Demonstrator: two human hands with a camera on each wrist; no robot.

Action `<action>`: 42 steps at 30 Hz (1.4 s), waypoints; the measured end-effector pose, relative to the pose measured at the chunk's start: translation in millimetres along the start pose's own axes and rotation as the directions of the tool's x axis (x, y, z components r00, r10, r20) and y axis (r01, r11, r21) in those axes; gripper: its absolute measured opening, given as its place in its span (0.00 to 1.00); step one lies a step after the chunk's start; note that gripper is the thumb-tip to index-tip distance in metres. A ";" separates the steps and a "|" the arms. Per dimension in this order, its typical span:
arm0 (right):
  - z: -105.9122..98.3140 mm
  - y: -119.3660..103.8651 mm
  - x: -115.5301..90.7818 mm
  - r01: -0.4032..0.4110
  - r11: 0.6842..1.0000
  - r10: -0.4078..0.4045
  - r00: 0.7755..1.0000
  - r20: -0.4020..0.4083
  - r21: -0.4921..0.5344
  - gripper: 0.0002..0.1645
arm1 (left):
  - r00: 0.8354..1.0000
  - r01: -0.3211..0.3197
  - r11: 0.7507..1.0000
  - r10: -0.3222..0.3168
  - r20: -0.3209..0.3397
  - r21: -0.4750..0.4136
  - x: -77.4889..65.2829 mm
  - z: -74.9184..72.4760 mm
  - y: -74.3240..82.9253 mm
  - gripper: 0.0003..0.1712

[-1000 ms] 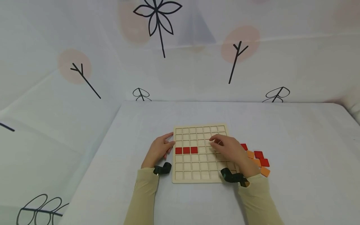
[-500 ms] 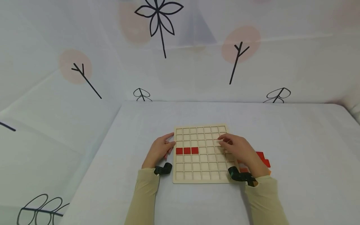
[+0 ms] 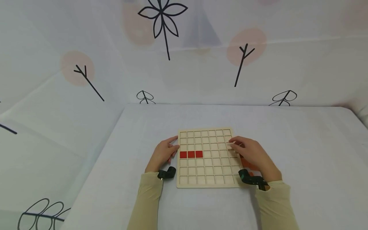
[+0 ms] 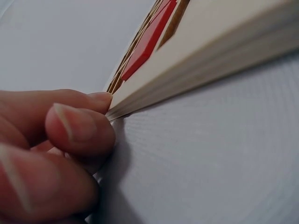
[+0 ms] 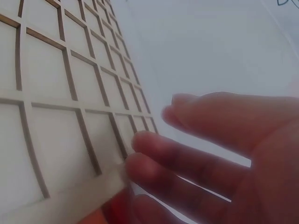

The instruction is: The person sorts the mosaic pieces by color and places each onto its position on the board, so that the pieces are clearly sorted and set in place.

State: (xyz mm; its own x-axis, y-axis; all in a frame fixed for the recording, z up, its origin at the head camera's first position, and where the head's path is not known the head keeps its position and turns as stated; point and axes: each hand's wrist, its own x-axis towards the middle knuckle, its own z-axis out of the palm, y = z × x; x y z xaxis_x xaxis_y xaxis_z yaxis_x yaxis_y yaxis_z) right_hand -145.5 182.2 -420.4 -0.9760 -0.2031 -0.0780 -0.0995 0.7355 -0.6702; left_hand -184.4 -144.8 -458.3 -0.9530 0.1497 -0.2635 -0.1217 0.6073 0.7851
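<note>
A pale wooden grid board [image 3: 211, 171] lies flat on the table. Three red square tiles [image 3: 191, 154] fill cells in a row from its left side; one red tile [image 4: 148, 42] shows large in the left wrist view. My left hand [image 3: 162, 154] touches the board's left edge with its fingertips. Over the right edge of the board hovers my right hand [image 3: 251, 152], its fingers loosely bent and nothing held between them. In the right wrist view, the right fingers [image 5: 154, 165] overlap the board's border. Loose orange tiles [image 3: 249, 164] lie beside the board, mostly hidden under the right hand.
A white cloth covers the table [image 3: 155, 121]. Behind it and at the left hang pale printed sheets [image 3: 195, 76] with plant drawings. Dark wrist cameras [image 3: 166, 172] are strapped on both wrists, above light yellow sleeves [image 3: 143, 201].
My right hand has moved right, from above the middle-right cells to the board's right edge, and now covers most of the loose tiles. My left hand keeps its place at the left edge.
</note>
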 end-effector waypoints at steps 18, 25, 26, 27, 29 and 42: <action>-13.1 17.6 -10.5 -0.117 0.993 0.117 0.993 -0.013 -0.011 0.24 | 1.000 -0.018 1.000 0.018 0.004 -0.005 -2.7 2.9 4.6 0.29; -20.1 23.9 -13.9 -0.145 0.989 0.143 0.989 -0.043 -0.033 0.23 | 1.000 -0.013 1.000 0.013 0.003 0.003 -1.6 3.4 4.3 0.29; -21.6 24.8 -14.5 -0.146 0.988 0.143 0.988 -0.053 -0.042 0.22 | 1.000 -0.014 1.000 0.014 0.003 0.003 -1.6 3.3 4.3 0.29; -23.0 25.6 -15.2 -0.151 0.987 0.148 0.987 -0.061 -0.045 0.22 | 1.000 -0.014 1.000 0.014 0.003 0.003 -1.5 3.0 4.3 0.29; -25.6 27.0 -15.9 -0.159 0.986 0.155 0.985 -0.074 -0.050 0.22 | 1.000 -0.015 1.000 0.015 0.000 0.001 -1.3 2.4 4.5 0.29; -26.1 45.9 -14.2 -0.173 0.983 0.167 0.981 -0.097 -0.054 0.21 | 0.999 -0.032 0.999 0.032 -0.007 0.022 -0.2 0.1 2.3 0.29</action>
State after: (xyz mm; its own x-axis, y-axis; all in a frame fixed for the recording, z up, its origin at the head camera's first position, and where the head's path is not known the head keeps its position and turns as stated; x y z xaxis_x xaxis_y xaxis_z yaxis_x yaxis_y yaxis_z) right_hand -141.3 235.6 -430.9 -0.9930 -0.0138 -0.1172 0.0605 0.7931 -0.6061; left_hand -184.5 -143.3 -456.5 -0.9584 0.1636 -0.2340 -0.0849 0.6193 0.7805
